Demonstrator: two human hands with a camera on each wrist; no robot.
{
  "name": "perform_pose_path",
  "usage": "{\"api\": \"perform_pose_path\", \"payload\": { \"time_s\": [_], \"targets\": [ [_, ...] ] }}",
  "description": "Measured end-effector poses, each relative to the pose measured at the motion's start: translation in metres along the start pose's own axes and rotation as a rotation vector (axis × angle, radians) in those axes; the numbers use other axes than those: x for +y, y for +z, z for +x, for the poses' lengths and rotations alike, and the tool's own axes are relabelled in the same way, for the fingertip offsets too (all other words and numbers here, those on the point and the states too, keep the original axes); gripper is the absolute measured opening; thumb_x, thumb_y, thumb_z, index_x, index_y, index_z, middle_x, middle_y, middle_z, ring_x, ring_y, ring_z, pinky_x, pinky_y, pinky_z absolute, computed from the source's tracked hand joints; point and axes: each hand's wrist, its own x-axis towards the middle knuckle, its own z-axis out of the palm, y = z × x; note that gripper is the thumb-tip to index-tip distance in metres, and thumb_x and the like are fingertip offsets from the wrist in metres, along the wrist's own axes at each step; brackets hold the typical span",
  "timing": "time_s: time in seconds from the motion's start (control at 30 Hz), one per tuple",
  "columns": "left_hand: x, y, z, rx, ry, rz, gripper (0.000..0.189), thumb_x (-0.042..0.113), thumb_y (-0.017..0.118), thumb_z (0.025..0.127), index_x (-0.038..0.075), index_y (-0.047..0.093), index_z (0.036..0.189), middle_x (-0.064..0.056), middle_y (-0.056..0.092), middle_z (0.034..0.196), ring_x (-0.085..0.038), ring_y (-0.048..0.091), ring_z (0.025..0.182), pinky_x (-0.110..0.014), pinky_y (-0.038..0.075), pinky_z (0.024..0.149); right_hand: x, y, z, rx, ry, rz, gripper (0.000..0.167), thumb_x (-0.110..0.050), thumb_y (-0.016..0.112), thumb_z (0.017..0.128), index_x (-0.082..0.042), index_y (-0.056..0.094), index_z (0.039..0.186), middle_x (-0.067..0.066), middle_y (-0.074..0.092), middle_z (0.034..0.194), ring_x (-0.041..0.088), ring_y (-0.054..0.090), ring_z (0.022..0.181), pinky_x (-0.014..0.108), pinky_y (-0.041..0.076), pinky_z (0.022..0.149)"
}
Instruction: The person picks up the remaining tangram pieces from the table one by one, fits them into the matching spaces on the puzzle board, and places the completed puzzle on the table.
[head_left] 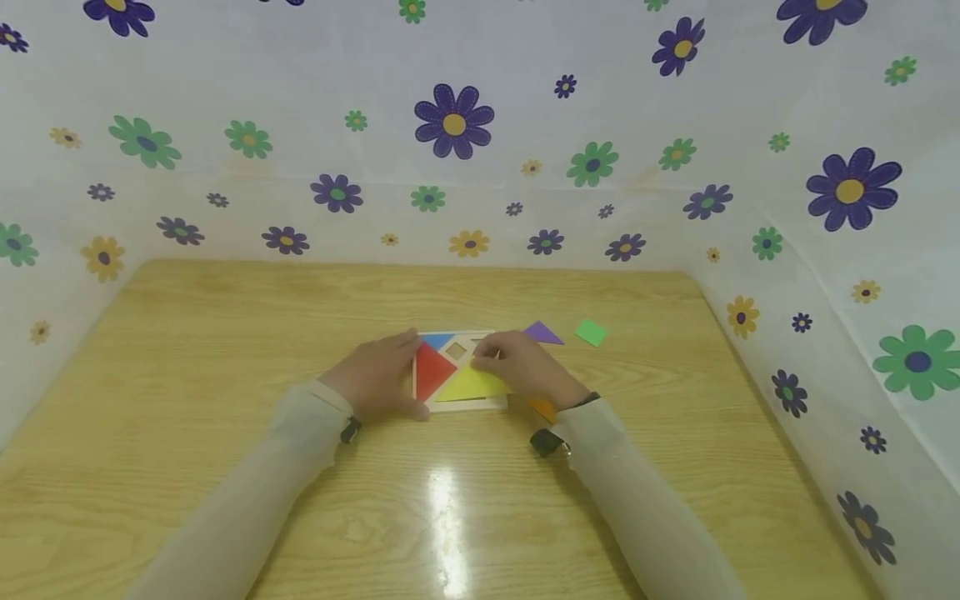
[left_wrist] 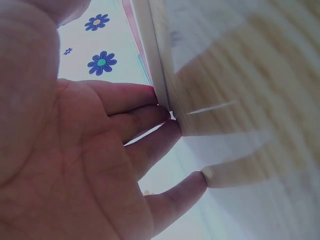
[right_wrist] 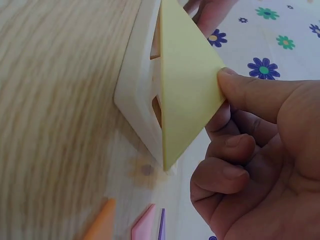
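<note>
A pale wooden tangram tray (head_left: 472, 406) lies on the table between both hands. A red triangle (head_left: 432, 372) and a blue triangle (head_left: 437, 341) lie in its left part. Beside them shows a bare square-shaped patch of the tray. My right hand (head_left: 521, 364) pinches a large yellow triangle (right_wrist: 187, 85) between thumb and index finger at one corner. The yellow triangle is tilted over the tray, its long edge at the tray and a gap beneath it. My left hand (head_left: 377, 375) braces the tray's left edge, its extended fingertips touching the tray side and the tabletop.
Right of the tray lie a purple triangle (head_left: 544, 333), a green four-sided piece (head_left: 591, 332) and an orange piece (head_left: 543, 409), partly hidden by the right wrist. A pink piece (right_wrist: 143, 222) shows in the right wrist view. Flowered cloth (head_left: 300, 150) borders the wooden table (head_left: 187, 333).
</note>
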Motion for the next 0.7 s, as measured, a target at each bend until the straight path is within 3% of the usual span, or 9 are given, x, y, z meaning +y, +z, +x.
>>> {"api": "perform_pose_path", "payload": {
  "time_s": [0.23, 0.43, 0.7],
  "targets": [
    [-0.003, 0.001, 0.0, -0.003, 0.003, 0.005, 0.12, 0.065, 0.082, 0.076, 0.007, 0.026, 0.164, -0.012, 0.021, 0.171, -0.035, 0.028, 0.155, -0.05, 0.026, 0.125, -0.003, -0.001, 0.002, -0.007, -0.01, 0.066, 0.014, -0.023, 0.063, 0.104, -0.015, 0.074, 0.103, -0.002, 0.069, 0.097, 0.019, 0.056, 0.087, 0.034, 0.049, 0.081],
    [-0.002, 0.002, 0.001, 0.003, 0.008, -0.002, 0.12, 0.065, 0.083, 0.075, 0.008, 0.027, 0.164, -0.012, 0.023, 0.17, -0.036, 0.03, 0.154, -0.051, 0.028, 0.124, -0.007, 0.006, 0.003, -0.045, -0.033, 0.019, 0.012, -0.02, 0.064, 0.103, -0.014, 0.072, 0.097, -0.003, 0.068, 0.091, 0.015, 0.053, 0.077, 0.031, 0.048, 0.075],
    [-0.001, 0.001, 0.0, 0.009, -0.005, -0.007, 0.12, 0.066, 0.083, 0.074, 0.01, 0.028, 0.164, -0.01, 0.024, 0.17, -0.035, 0.03, 0.154, -0.05, 0.028, 0.124, -0.008, 0.014, 0.006, -0.045, 0.018, 0.015, 0.011, -0.021, 0.065, 0.103, -0.013, 0.072, 0.1, -0.002, 0.068, 0.095, 0.016, 0.056, 0.083, 0.031, 0.05, 0.076]
  ]
}}
